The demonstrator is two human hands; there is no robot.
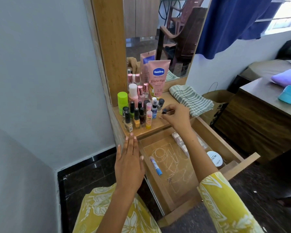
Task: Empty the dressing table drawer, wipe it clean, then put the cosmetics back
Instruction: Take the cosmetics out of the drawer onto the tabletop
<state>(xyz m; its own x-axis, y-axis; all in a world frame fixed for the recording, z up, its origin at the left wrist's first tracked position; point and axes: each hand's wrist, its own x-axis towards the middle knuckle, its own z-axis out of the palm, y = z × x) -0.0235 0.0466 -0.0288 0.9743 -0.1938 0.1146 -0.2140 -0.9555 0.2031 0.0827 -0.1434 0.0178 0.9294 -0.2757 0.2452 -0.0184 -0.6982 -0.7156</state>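
- The person is sitting in front of a wooden dressing table (165,126) with a tall mirror (158,39).
- The wooden drawer (183,172) under the table top is pulled wide open.
- The right hand (176,116) is reaching over the table top, and its fingers (166,114) are pinching a small dark-capped bottle (164,111) just beside the crowd of bottles.
- The left hand (128,160) is held flat with its fingers straight and close together, holding nothing. Its fingertips are near the front corner of the table top.
- Many cosmetics are already standing on the table: a big pink lotion tube (158,78), a bright green roll-on bottle (122,102), and a bunch of little nail polish bottles (136,115).
- A striped grey and white cloth (191,100) is lying folded on the table, next to the bottles.
- A few things are still lying in the drawer: a thin blue and pink tube (155,165), a round white-lidded jar (214,158), and a flat pinkish packet (179,140) partly hidden by the arm.
- It looks like the emptying step is going on, and it is nearly done.
- Next, the person needs to set the small bottle down standing up without bumping its neighbours, then reach back into the drawer for the last things.
- After that the cloth is waiting close by for wiping.
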